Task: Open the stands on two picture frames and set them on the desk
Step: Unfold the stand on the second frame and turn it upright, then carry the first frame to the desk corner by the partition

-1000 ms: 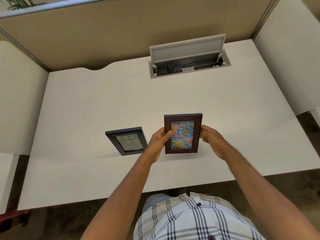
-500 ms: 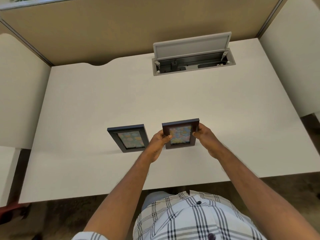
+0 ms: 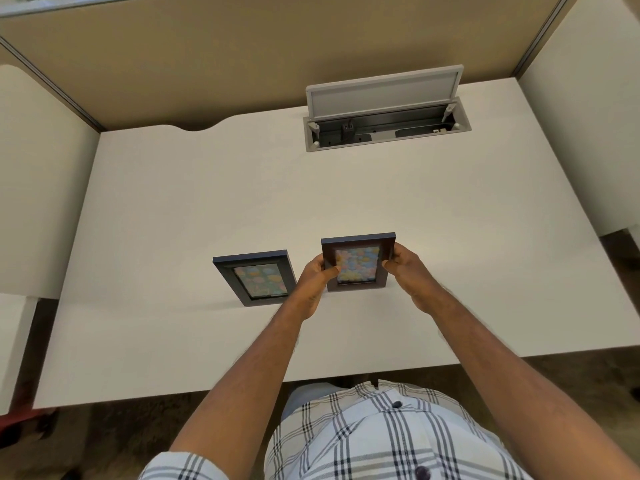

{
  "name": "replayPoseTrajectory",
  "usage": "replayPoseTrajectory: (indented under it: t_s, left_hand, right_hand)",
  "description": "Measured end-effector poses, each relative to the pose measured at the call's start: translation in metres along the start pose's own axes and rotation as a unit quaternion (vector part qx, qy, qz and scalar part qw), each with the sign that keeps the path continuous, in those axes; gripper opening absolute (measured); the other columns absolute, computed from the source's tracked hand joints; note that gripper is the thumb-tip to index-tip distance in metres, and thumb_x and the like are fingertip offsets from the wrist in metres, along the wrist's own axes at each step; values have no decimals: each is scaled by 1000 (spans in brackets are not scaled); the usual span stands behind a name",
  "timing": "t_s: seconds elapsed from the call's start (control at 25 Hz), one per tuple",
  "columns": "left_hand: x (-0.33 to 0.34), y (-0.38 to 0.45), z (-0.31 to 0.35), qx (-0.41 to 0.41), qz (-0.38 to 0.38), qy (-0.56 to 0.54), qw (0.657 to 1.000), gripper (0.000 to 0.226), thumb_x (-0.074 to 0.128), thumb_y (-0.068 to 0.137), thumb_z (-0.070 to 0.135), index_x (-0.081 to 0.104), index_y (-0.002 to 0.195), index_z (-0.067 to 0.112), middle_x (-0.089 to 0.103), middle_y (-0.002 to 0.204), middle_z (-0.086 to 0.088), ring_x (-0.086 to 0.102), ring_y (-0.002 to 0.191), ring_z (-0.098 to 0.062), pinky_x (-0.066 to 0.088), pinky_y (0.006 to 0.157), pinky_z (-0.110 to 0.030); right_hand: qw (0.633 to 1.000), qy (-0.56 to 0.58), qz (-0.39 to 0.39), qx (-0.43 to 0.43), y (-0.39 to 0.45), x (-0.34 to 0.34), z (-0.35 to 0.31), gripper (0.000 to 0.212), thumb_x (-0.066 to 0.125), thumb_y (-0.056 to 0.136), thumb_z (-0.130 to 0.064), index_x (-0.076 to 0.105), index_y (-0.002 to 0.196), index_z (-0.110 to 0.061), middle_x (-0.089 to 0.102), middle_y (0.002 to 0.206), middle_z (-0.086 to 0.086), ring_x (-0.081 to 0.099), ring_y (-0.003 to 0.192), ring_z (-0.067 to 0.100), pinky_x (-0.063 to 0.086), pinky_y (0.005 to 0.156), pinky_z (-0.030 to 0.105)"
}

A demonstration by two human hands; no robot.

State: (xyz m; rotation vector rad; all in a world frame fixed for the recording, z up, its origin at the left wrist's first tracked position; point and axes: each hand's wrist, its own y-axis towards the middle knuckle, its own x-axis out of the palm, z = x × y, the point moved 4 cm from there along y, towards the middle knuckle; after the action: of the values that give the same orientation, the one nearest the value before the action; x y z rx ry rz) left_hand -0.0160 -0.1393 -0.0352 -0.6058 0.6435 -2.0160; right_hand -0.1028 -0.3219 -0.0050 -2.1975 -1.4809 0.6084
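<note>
A brown picture frame (image 3: 358, 263) with a colourful flower picture stands near the middle of the white desk (image 3: 207, 188), leaning back, its lower edge down at the desktop. My left hand (image 3: 317, 277) grips its left side and my right hand (image 3: 403, 263) grips its right side. Just to the left, a dark picture frame (image 3: 258, 277) with a similar flower picture stands apart on the desk, tilted back, with no hand on it. The stands behind both frames are hidden.
An open grey cable hatch (image 3: 386, 110) with its lid raised sits at the desk's far right. Beige partition panels (image 3: 242, 53) wall the back and both sides. The near desk edge runs just in front of my checked shirt (image 3: 381, 434).
The brown frame went from being held upright above the desk to leaning back low on the desktop, a little farther from me. Both hands stayed on its sides. The dark frame has not moved.
</note>
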Motion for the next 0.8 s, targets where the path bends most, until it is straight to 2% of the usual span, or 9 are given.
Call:
replayPoseTrajectory:
  t_s: [0.08,0.16,0.28,0.36,0.44,0.52,0.6,0.68,0.8]
  left_hand:
    - [1,-3,-1,-6,22,15,1000,25,62,96,9,61,119,20,68,124,-3,58,124,-24,48,88,-27]
    - [0,-10,0,-14,79,55,995,31,60,97,9,57,126,17,63,132,-5,56,124,-22,46,84,-26]
    - [-1,-30,-4,-35,178,70,981,42,55,99,11,47,140,15,49,145,-3,47,121,-16,40,92,-28]
    - [0,-44,-13,-44,197,71,977,47,55,100,14,41,144,17,44,148,-2,44,127,-18,38,96,-29]
    - [4,-57,-26,-53,185,84,978,47,56,100,17,41,145,19,43,147,-2,43,134,-20,37,98,-29]
    - [5,-66,-37,-62,153,107,980,40,56,100,20,48,139,20,50,142,-2,47,131,-20,39,97,-29]
    - [0,-73,-44,-62,134,124,981,29,54,100,22,57,129,19,59,132,-2,54,123,-20,43,94,-29]
    - [-15,-80,-45,-44,152,105,982,21,54,101,22,63,119,19,64,120,-1,58,117,-21,47,93,-30]
    - [-42,-93,-38,-7,205,58,977,14,55,101,22,65,110,21,66,114,0,62,110,-19,52,86,-27]
  right_hand:
    - [1000,6,1,-2,0,0,3,44,42,99,3,56,135,-16,64,130,3,55,122,18,45,83,19]
    - [1000,15,7,-1,-1,-1,5,44,45,96,2,57,133,-19,63,131,0,55,123,18,44,87,26]
    - [998,23,50,17,-3,-4,13,44,53,91,-3,54,132,-20,58,134,-3,54,122,17,45,82,27]
    - [992,10,111,52,-7,-6,23,41,61,88,-6,50,127,-15,56,125,1,55,111,18,44,74,26]
    - [984,0,143,104,-11,-5,36,39,65,87,-10,45,120,-10,54,113,9,54,94,20,44,73,29]
    - [981,-29,101,163,-17,2,45,38,65,89,-16,46,120,-4,56,106,11,56,87,21,47,73,33]
    - [975,-94,5,199,-27,16,44,32,63,92,-23,53,118,-7,60,105,9,61,88,19,50,74,31]
    - [972,-128,-75,183,-37,36,37,27,64,93,-28,58,112,-11,63,109,9,63,95,19,52,78,30]
    - [980,-117,-122,106,-47,71,17,22,62,93,-30,63,109,-16,67,111,5,66,101,19,52,87,33]
